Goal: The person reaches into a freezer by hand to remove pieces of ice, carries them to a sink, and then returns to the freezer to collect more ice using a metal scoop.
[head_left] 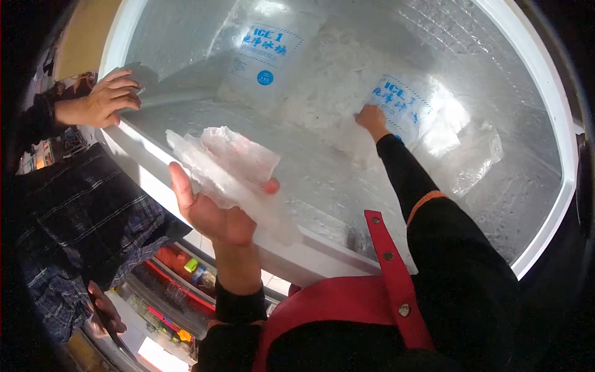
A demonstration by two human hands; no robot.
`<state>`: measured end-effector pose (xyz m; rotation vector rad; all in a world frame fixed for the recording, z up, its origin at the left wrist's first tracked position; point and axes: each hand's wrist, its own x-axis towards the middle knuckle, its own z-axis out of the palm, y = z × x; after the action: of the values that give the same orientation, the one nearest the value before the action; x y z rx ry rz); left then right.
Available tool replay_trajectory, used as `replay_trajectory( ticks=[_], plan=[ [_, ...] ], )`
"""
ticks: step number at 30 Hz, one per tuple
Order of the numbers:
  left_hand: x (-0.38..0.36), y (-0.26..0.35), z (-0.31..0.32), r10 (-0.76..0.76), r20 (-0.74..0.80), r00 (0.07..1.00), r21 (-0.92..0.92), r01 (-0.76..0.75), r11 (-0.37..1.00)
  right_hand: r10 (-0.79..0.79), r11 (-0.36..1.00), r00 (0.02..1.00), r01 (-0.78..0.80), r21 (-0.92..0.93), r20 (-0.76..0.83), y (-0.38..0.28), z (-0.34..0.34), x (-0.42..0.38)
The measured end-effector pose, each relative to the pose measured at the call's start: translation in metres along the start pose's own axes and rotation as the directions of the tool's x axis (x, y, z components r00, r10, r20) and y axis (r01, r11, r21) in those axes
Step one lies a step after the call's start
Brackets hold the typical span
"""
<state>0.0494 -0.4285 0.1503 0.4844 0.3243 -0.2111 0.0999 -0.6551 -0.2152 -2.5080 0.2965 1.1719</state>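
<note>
My left hand (226,217) holds a jagged, whitish, translucent slab of frost ice (242,161) from below, its fingers mostly hidden behind it, above the rim of a white chest freezer (297,251). Deep inside the freezer, my right hand (372,118) is closed at the left edge of a clear ice bag (396,99) with blue print. Whatever lies in its curled fingers is hidden. Loose frost (331,93) is heaped just left of that hand. Another printed ice bag (263,53) leans farther back on the left.
Another person's hand (108,99) rests on the freezer's left rim. Their other hand (104,310) hangs lower, beside a dark plaid garment (93,198). Crumpled clear plastic (474,158) lies inside at right. Shelves with colourful goods (180,279) stand below left.
</note>
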Motion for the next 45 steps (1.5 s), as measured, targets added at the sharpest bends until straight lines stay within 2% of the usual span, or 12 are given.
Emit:
replay_trajectory(
  ticks=[4,13,16,19,22,24,26,28,32,34,39,45],
  plan=[
    [0.000,0.001,-0.006,-0.009,0.003,1.000,0.023,0.009,1.000,-0.248,0.964,0.878,0.182,-0.193,-0.410,0.005,0.007,0.021],
    [0.001,0.001,-0.006,0.011,0.062,0.998,-0.084,-0.006,0.996,-0.403,0.897,0.914,0.383,-0.221,-0.052,0.014,0.038,0.033],
    [0.000,0.001,-0.003,0.022,0.013,1.000,-0.175,-0.020,0.984,-0.373,0.927,0.922,0.366,0.079,0.106,0.031,0.029,0.021],
    [0.003,0.003,0.001,-0.038,-0.050,0.998,-0.133,0.031,0.991,-0.468,0.735,0.883,0.418,0.533,-0.048,0.044,0.022,0.009],
    [0.005,0.003,0.004,-0.002,-0.089,0.996,-0.013,0.001,1.000,-0.279,0.399,0.958,0.058,0.915,0.061,0.040,-0.027,-0.018],
    [0.007,0.001,0.002,0.015,-0.048,0.999,0.003,-0.015,1.000,-0.577,-0.076,0.812,0.051,0.996,-0.086,0.030,-0.086,-0.055],
    [0.009,-0.001,0.006,0.132,-0.085,0.988,0.143,-0.119,0.983,-0.718,-0.232,0.625,0.199,0.952,-0.305,0.005,-0.144,-0.099],
    [0.008,-0.005,0.016,0.156,-0.105,0.982,0.150,-0.140,0.979,-0.674,0.249,0.680,0.575,0.779,-0.287,-0.047,-0.210,-0.169],
    [0.005,-0.012,0.021,0.139,-0.100,0.985,0.286,-0.105,0.952,-0.750,0.151,0.431,0.850,0.505,-0.502,-0.114,-0.247,-0.274],
    [0.006,-0.017,0.027,0.117,-0.056,0.992,0.226,-0.102,0.969,-0.793,0.266,0.274,0.959,0.096,-0.544,-0.143,-0.239,-0.273],
    [0.004,-0.016,0.029,0.139,-0.055,0.989,0.240,-0.122,0.963,-0.805,0.300,0.066,0.903,-0.308,-0.590,-0.158,-0.228,-0.295],
    [0.005,-0.028,0.042,0.009,-0.073,0.997,0.172,0.003,0.985,-0.739,0.462,0.365,0.886,-0.032,-0.566,-0.149,-0.226,-0.299]
  ],
)
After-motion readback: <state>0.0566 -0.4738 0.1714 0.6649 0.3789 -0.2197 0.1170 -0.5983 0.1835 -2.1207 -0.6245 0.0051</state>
